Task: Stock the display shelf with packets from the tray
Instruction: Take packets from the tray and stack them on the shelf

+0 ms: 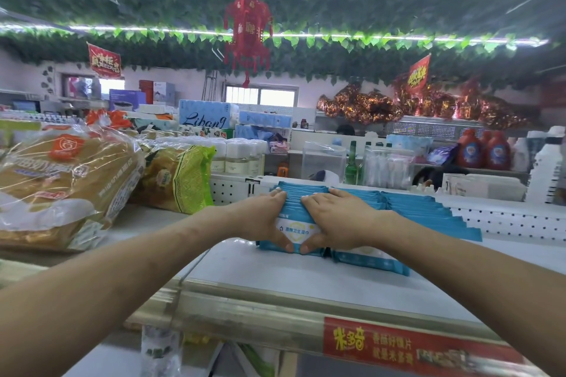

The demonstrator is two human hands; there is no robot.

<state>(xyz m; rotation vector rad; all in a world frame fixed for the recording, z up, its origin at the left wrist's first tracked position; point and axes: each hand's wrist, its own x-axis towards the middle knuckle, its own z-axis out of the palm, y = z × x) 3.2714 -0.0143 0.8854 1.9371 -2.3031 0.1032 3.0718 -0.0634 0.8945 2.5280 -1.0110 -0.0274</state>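
Fig.: Top deck of the display shelf point(275, 278), white, w/ a perforated back lip; bagged bread point(61, 180) lies at far left, well apart from the work. Centre: a batch of blue wet-wipe packets point(295, 211) stands on edge on the deck, faces fwd, just beside a neighbouring row point(428, 211) of the same packets to the right. Left hand point(263, 220) and right hand point(340, 219) bracket the batch: fingers lie over the top edges reaching toward the back, thumbs press the lower front face, so the batch is pinched front-to-back betw. thumbs and fingertips. Handling (est.): each packet is soft film over damp wipes, light singly but w/ some weight as a batch; film likely slick, and the pile can bow or fan out in the middle if squeezed only at the ends. Best hold is approx. as shown, both end faces clamped, palms steadying the top; no sharp pressure on the seals. Not readable: the tray is out of view; rear end of the batch and fingertips there are hidden behind the packets; packet count cannot be told; whether the batch touches the neighbouring row is masked by the right hand; front print is partly covered; the red shelf-edge label point(398, 343) is blurred and cut off at the frame's lower edge.
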